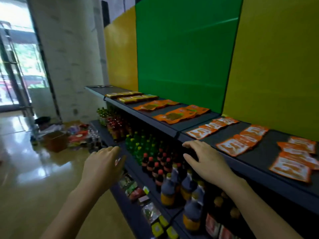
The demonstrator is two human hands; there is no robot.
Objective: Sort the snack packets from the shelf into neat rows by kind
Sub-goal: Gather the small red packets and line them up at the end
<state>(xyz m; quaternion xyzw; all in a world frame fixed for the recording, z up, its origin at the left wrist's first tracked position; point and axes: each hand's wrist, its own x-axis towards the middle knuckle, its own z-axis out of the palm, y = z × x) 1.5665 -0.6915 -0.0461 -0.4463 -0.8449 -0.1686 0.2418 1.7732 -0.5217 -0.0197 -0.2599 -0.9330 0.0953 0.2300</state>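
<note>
On the dark top shelf [174, 124] snack packets lie flat in overlapping rows. Yellow-brown packets [136, 98] sit at the far left. Orange packets with a green-brown picture [179, 114] come after them. Orange-and-white packets [236, 144] fill the right part, with more orange-and-white packets [293, 163] at the far right. My right hand [205, 159] hovers at the shelf's front edge, fingers spread, holding nothing, just left of the orange-and-white packets. My left hand [101, 163] hangs open in front of the lower shelves, over the floor.
Below the top shelf stand rows of bottles [155, 163], green, red-capped dark and larger orange-labelled ones. A lower ledge holds small mixed packets [141, 194]. Boxes and bags [69, 135] lie on the glossy floor at left. Green and yellow panels [186, 54] back the shelf.
</note>
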